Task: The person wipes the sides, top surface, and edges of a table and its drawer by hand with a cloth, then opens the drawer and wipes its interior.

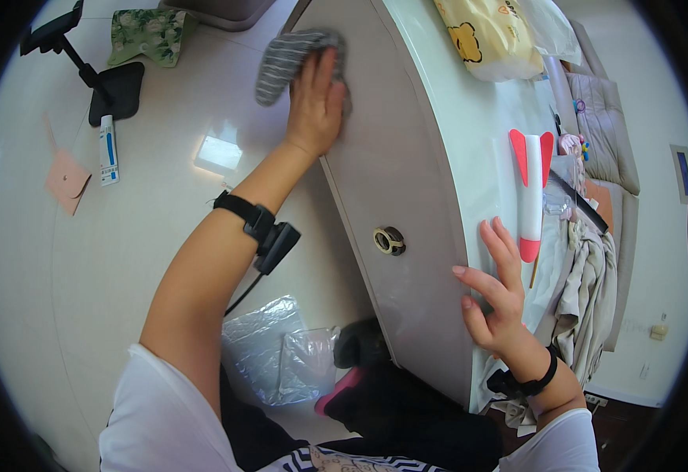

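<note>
My left hand presses a grey striped cloth against the far end of the grey-brown front panel of a low cabinet or drawer unit. A round gold-and-black ring handle sits on that panel. My right hand is over the edge of the white top, fingers apart, holding nothing. Beside its fingertips lies a white toy rocket with pinkish-red fins and tip. Both forearms wear black straps; the left one carries a small device with a cable.
On the top lie a yellow tissue pack and a crumpled beige garment. The floor holds a black stand, a white-and-blue tube, a pink pouch, a green floral item and clear plastic packaging by my legs.
</note>
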Motion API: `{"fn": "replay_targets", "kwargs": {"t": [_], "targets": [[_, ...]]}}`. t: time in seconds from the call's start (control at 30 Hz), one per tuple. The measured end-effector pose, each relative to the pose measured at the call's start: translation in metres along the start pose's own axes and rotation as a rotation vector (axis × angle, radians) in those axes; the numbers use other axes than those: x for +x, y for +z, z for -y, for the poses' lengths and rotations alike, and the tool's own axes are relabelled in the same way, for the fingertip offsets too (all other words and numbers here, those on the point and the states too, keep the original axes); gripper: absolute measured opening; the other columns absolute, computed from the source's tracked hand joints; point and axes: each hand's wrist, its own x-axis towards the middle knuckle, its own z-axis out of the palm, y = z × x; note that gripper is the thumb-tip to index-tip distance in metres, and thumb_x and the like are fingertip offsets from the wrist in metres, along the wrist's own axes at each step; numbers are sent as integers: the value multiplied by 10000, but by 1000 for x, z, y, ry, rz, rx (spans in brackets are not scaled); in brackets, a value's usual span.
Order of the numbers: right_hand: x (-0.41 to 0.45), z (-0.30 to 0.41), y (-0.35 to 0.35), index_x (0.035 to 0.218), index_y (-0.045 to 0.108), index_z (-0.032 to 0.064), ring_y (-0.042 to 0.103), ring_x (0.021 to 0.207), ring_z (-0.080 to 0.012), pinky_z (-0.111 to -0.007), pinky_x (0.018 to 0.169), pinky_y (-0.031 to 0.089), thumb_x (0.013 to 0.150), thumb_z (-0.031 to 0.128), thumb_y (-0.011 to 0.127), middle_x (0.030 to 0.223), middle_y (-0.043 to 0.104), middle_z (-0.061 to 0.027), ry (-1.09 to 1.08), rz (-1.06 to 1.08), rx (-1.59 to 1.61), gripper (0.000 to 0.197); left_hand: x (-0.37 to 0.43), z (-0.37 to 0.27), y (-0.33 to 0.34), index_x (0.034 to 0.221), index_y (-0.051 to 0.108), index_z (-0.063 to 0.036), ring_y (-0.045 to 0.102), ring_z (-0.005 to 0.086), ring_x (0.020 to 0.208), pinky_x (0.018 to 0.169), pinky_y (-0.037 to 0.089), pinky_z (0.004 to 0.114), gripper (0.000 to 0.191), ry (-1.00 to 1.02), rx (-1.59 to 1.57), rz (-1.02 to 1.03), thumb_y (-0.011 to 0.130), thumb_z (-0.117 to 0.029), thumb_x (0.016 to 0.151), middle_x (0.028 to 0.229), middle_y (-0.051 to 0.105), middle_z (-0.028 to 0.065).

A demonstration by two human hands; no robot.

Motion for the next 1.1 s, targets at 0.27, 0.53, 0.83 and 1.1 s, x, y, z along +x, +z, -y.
{"fn": "replay_targets", "kwargs": {"t": [0.27, 0.53, 0.83, 1.1], "targets": [[-4, -2, -1, 911, 647, 66, 332, 1241, -415, -497, 1002, 248, 564, 50, 555, 1298, 417, -239, 14, -8, -14, 359, -124, -60, 5, 1282, 294, 78, 218, 542, 1196, 1020, 163, 573, 523, -30, 110, 505, 399, -257, 894, 1325, 256, 312], [-3, 0, 1, 923, 645, 57, 332, 1243, -411, -489, 1006, 247, 575, 42, 549, 1299, 417, -238, 5, -24, -9, 362, -208, -163, -64, 1184, 504, -66, 468, 351, 1077, 918, 348, 503, 429, -382, -312, 1428, 476, -338, 854, 1115, 515, 191], [-1, 0, 0, 932, 643, 70, 327, 1246, -416, -500, 1008, 236, 579, 51, 561, 1302, 412, -241, 11, -1, -29, 363, -116, -110, -15, 1166, 540, -191, 463, 276, 1135, 975, 336, 412, 368, 463, -342, 926, 487, -349, 837, 1195, 524, 66], [-5, -1, -1, 916, 637, 63, 303, 1255, -438, -508, 1009, 226, 585, 47, 549, 1302, 406, -251, 33, 16, -28, 342, -42, -82, -14, 1292, 385, -137, 436, 403, 1121, 949, 358, 470, 647, 1, -227, 746, 530, -484, 766, 1228, 444, 215]]}}
